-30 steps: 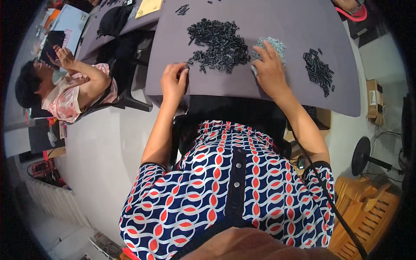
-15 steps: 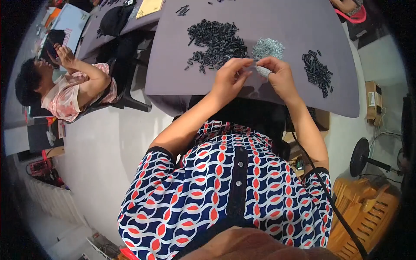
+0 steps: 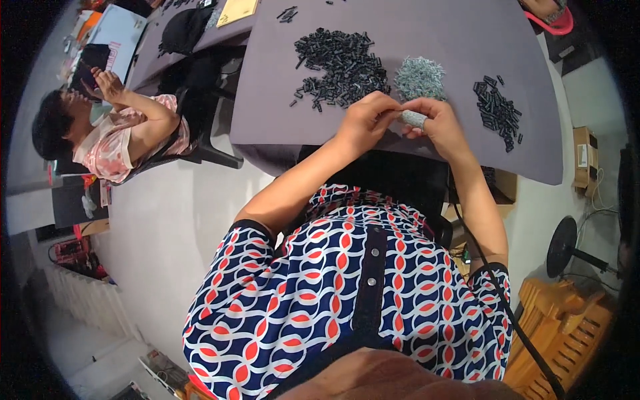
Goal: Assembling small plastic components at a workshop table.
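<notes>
At the table's near edge my left hand (image 3: 365, 124) and my right hand (image 3: 445, 131) meet fingertip to fingertip. Both are closed in a pinch, and whatever lies between the fingers is too small and covered to name. A pale grey wrap (image 3: 414, 119) covers one finger or the thumb of my right hand. Just beyond the hands lies a heap of small silver metal pieces (image 3: 420, 77). A large heap of short black tube-like pieces (image 3: 341, 67) spreads to its left. Right of my right hand is a smaller pile of similar black pieces (image 3: 498, 113).
The grey-covered table (image 3: 280, 120) ends just in front of me. At left a seated person (image 3: 133, 127) holds a dark object up. A yellow envelope (image 3: 237, 10) lies on the far-left table. A black fan (image 3: 562, 247) and a wooden chair (image 3: 553, 327) stand at right.
My hands have drawn closer together, and the left fingers have folded into a tighter pinch. The wrapped finger has turned more level. The whole view has shifted slightly.
</notes>
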### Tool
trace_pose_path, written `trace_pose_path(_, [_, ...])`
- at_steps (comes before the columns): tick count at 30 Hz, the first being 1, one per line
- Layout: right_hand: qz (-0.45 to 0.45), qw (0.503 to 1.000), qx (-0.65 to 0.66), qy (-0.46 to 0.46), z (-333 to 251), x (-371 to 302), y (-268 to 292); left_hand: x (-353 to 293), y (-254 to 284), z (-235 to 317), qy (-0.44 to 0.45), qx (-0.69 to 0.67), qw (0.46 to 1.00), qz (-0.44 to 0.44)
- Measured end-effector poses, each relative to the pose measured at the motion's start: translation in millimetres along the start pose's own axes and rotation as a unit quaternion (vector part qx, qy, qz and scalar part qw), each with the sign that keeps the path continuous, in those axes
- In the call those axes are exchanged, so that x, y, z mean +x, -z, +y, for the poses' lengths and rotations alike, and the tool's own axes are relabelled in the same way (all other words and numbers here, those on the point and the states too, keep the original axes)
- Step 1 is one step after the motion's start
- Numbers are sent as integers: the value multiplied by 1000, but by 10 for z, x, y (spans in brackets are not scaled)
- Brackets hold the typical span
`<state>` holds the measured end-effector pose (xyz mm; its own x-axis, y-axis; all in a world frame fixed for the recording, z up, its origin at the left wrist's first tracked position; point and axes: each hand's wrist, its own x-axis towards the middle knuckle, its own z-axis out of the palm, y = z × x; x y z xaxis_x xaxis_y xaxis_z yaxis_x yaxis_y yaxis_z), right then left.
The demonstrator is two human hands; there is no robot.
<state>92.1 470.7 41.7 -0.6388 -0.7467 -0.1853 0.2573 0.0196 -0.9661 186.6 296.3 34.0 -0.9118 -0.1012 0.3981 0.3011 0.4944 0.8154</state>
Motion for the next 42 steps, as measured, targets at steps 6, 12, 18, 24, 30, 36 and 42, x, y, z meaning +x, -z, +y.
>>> trace_pose_path(6, [-13,999,-26,-30,37,7,18,-9,4,-50,-63,24,998,11])
trace_pose_path(12, [17,992,-123,36,79,-1,-44,-31,16,-81,-60,65,996,1])
trace_pose_path(18, [93,933,-302,173,70,-51,-127,-43,2,-87,-17,102,994,-39])
trace_pose_path(24, [106,954,-226,164,121,-7,-14,-27,-46,-95,-20,110,992,-53])
trace_pose_path(30, [150,955,-189,171,40,-40,-85,121,-66,-167,-5,177,984,-6])
trace_pose_path(36, [125,949,-255,137,169,-150,-57,92,751,-101,23,177,973,147])
trace_pose_path(42, [103,940,-290,147,100,-95,-179,-388,1484,-476,156,220,953,135])
